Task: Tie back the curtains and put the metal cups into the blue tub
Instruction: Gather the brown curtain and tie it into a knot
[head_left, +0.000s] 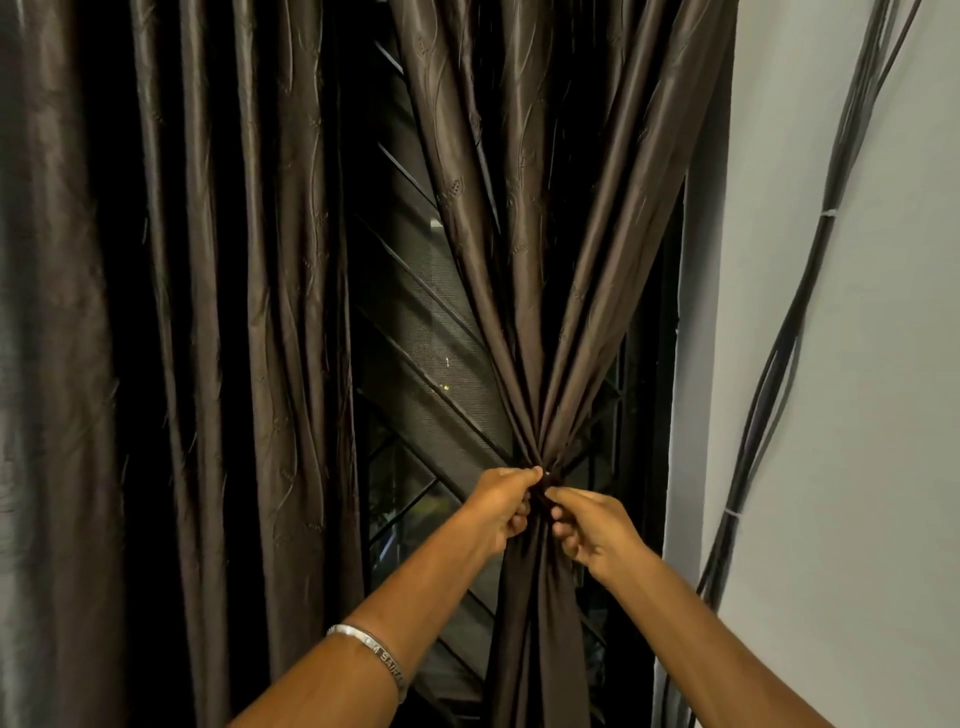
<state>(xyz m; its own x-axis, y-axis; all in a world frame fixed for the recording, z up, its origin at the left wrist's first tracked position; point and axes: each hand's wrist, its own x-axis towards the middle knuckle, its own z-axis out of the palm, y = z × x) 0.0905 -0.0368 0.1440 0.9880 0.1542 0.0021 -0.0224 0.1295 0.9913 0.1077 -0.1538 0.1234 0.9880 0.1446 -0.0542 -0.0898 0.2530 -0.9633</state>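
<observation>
— What sort of place is this?

— A room in a home, by the look of it. Long, glossy dark-brown curtains with an embossed leafy pattern (249, 312) hang in deep folds over a window.

— And behind them?

— A dark window with a fine mesh screen and slanted metal grille bars (415, 332).

— Anything else that points to a house?

— A plain pale-grey painted wall (878, 364) on the right, with a bundle of thin black cables (779, 358) running loosely down it.
</observation>
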